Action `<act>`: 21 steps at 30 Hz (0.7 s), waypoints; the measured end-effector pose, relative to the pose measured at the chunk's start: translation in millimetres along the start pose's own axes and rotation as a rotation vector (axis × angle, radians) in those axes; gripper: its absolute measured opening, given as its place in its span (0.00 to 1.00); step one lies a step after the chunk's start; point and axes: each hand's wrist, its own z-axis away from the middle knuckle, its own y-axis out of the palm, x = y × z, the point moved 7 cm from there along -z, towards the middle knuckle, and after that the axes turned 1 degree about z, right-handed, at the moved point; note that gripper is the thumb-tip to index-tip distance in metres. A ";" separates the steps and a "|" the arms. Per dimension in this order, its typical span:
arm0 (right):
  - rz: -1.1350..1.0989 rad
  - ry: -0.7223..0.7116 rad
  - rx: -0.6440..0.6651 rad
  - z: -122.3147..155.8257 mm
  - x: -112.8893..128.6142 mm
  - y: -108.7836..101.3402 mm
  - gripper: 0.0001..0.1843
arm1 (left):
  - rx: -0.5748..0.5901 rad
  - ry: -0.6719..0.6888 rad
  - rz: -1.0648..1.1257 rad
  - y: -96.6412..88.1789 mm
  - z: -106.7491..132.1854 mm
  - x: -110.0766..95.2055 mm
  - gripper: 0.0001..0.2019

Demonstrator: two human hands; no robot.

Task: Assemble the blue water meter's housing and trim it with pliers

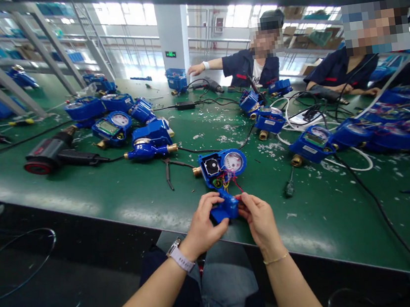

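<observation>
Together, a blue cover piece [225,207] is gripped by the left hand [203,227] and right hand [258,219], fingers closed, its long axis crosswise, wires [230,179] leading up to the opened meter [222,166] just beyond.

Pretty big factory hall here: long green-topped workbench [129,202], a white square pillar [173,33] with a small green sign, bright windows [124,14] blowing out the back, grey slanted metal racking [46,48] on the left, dark floor [75,284].
</observation>
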 end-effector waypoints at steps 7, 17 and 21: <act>-0.043 -0.103 -0.099 21.1 -4.1 6.5 0.18 | 0.009 -0.058 0.056 0.1 1.2 6.5 0.21; -0.134 -0.039 -0.097 14.5 -8.0 4.2 0.20 | 0.005 -0.065 0.103 -2.7 0.9 6.7 0.21; -0.142 -0.046 -0.080 16.2 -0.5 9.1 0.21 | -0.011 -0.047 0.097 -4.3 1.3 4.6 0.21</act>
